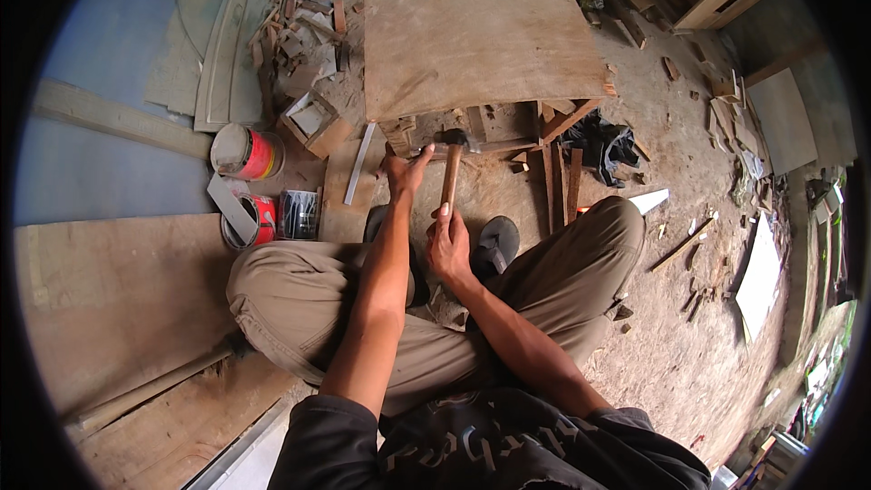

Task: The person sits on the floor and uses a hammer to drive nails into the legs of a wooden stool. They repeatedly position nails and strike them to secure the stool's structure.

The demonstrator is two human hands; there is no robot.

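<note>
Hammer (452, 163): at near side of wooden box (481, 27) | likely head-heavy, rigid; best held low on handle (450, 185) | right hand (448, 247): wrapped round handle | left hand (405, 176): near box, grip unclear

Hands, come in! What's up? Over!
Right hand gripping brown wooden-handled hammer. Left hand near brown plywood-topped box; contact unclear. Dark hammer head near left hand.

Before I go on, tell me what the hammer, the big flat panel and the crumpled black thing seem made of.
Hammer handle: wood by its brown tone, apparently unpainted. Hammer head: probably metal, dark; too small to judge its finish. Panel: likely plywood, looking bare, given its broad, blotchy tan face. Black thing: probably thin plastic, judging by its shiny creases.
</note>
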